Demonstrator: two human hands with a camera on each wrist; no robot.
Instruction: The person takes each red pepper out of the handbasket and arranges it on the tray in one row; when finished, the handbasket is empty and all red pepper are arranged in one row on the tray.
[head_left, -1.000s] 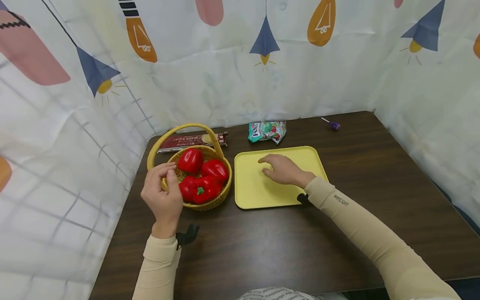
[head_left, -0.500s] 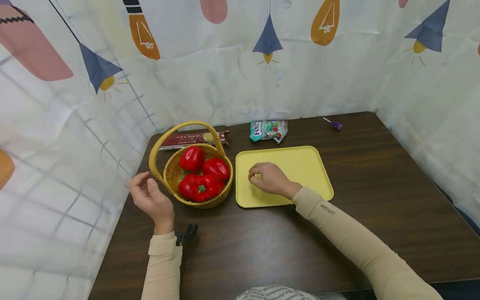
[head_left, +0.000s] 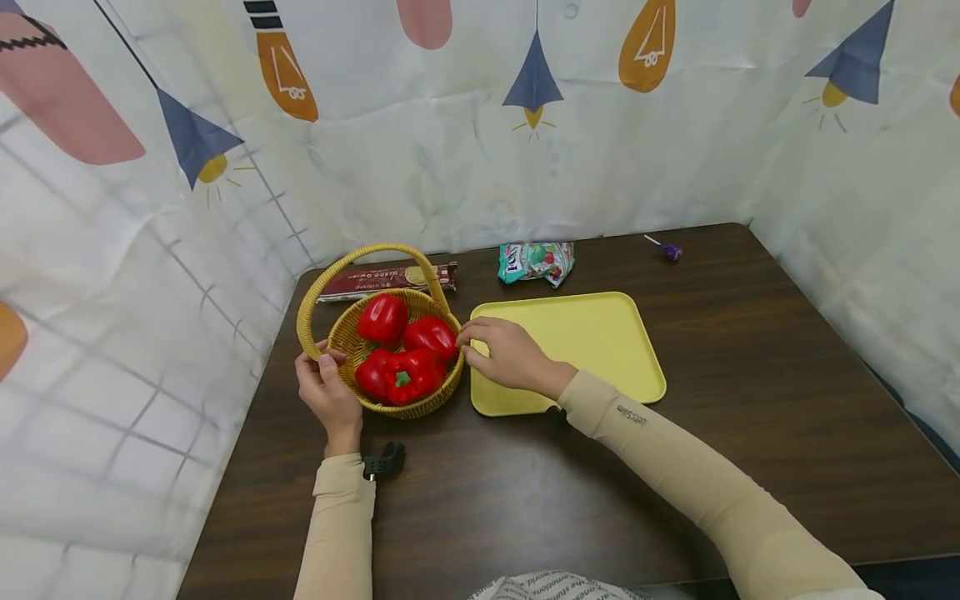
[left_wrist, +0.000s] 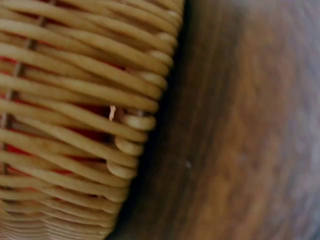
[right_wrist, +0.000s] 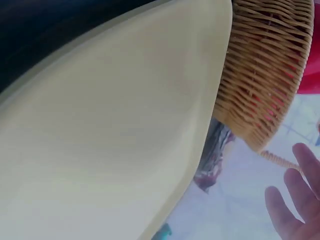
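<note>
Head view: the basket [head_left: 431, 403] of red peppers [head_left: 415, 377] stands between the hands. The left hand [head_left: 332, 396] is at the handle [head_left: 305, 321], fingers bent; I cannot tell whether it grips. The right hand [head_left: 513, 354], fingers loose, holding nothing, is over the yellow tray [head_left: 588, 337]. Lifting unevenly could spill peppers.

Left wrist view: basketwork beside blurred table [left_wrist: 240, 125], no fingers.

Right wrist view: fingers spread; a rightward slide could catch the tray.
</note>
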